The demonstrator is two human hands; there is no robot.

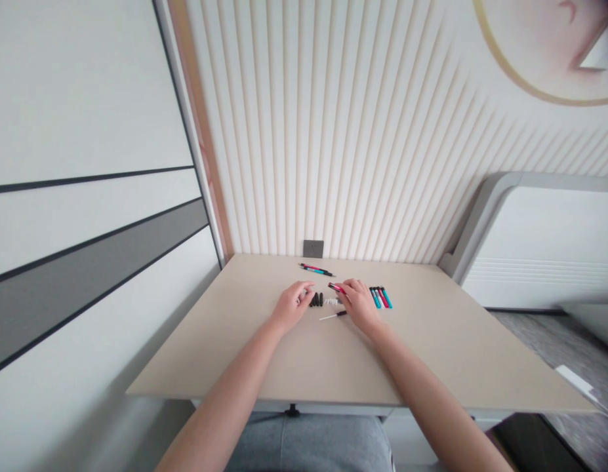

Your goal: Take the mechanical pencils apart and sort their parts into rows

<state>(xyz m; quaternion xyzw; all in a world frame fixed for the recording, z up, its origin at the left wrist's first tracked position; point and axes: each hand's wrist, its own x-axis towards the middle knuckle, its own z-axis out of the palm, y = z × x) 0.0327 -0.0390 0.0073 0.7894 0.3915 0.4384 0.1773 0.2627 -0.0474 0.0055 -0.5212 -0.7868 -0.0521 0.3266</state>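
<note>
My right hand is closed on a red pen barrel with a dark end, held just above the table and pointing left. My left hand is beside a row of black pen parts, its thumb and fingers curved but apart. Whether its fingertips touch the nearest black part cannot be made out. Between the hands lie several small white pieces. Nearer to me is a thin white rod with a black end, partly by my right hand. Several blue and red barrels lie side by side right of my right hand.
Slim red and blue pens with black ends lie toward the back of the beige table. Behind it stands a ribbed wall with a dark socket. A white cabinet flanks the left, a grey-edged headboard the right.
</note>
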